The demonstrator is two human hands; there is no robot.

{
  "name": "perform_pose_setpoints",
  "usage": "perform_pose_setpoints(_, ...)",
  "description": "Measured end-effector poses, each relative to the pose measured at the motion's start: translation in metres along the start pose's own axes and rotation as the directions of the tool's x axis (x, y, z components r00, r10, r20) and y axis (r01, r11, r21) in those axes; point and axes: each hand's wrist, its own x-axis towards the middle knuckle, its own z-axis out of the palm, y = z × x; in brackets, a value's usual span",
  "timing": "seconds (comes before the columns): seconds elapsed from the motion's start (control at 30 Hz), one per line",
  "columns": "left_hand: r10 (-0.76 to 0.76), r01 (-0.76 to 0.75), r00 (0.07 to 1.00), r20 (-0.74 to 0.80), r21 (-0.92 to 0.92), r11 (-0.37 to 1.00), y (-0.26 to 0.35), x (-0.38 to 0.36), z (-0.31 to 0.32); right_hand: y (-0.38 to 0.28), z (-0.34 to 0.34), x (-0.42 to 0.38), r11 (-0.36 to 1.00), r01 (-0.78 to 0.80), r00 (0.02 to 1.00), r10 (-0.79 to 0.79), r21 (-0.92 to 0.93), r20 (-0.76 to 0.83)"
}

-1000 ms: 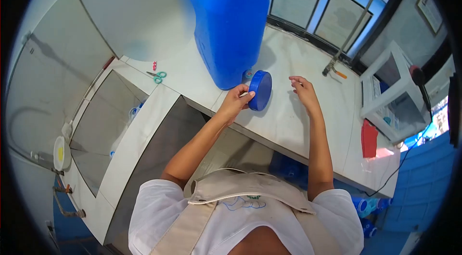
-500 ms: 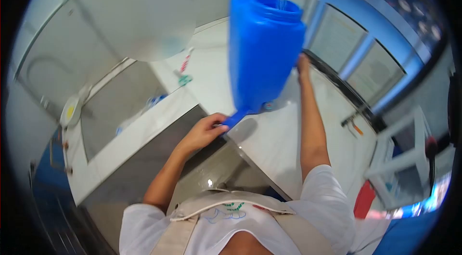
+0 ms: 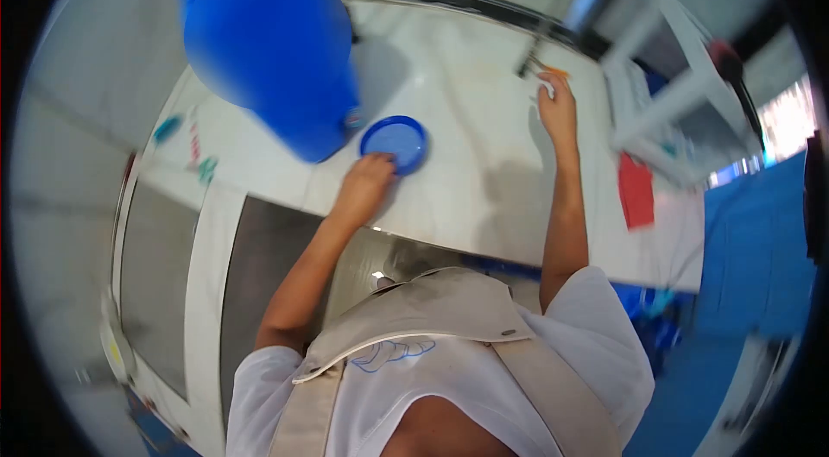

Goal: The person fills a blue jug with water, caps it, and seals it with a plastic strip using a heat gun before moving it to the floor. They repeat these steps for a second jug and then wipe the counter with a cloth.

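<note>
Lid [image 3: 411, 144]: one is counted; it is laid on the bench [image 3: 462, 189], hollow side up, just beside the foot of the jug [image 3: 268, 34]. By appearance it is turned this way so that its inner face is kept off the surface.
Left hand [image 3: 364, 188]: the fingers are bent over the near rim of the lid; the thumb is hidden, so whether the grip is closed on the rim or merely rested there cannot be told.
Right hand [image 3: 559, 112]: it is stretched toward the back right of the bench, fingertips at the orange handle [image 3: 555, 72]; whether this is gripped, touched or only neared cannot be told through the blur.
Jug: one, blue, is stood at the back left, its top cut off by the edge of view; its weight is presumably best borne there by the bench.
Tap [image 3: 524, 65]: one, with one handle, is set near the back edge, apparently to be kept within arm's reach.
Scissors [image 3: 207, 170]: one green-handled pair is left at the far left, beside one red-and-white strip [image 3: 194, 139], seemingly out of the way.
Red sheet [image 3: 635, 191]: one is placed by the white box [image 3: 669, 103], also counted once.
</note>
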Motion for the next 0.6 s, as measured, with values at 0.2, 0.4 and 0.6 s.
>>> perform_pose_setpoints(0.2,-0.287,0.281,0.955,0.078,-0.555,0.783,0.025,0.019,-0.03,0.129,-0.205,-0.1,0.74,-0.292,0.931,0.364,-0.606,-0.005)
perform_pose_setpoints(0.4,-0.47,0.414,0.869,0.155,-0.747,0.52,0.03,0.024,-0.065,0.201,-0.198,-0.16,0.46,-0.24,0.913,0.407,-0.855,-0.037)
perform_pose_setpoints(0.6,-0.477,0.445,0.849,0.227,-0.793,0.416,0.037,0.011,-0.082,0.089,-0.085,-0.15,0.675,-0.031,0.972,0.192,-0.737,0.135)
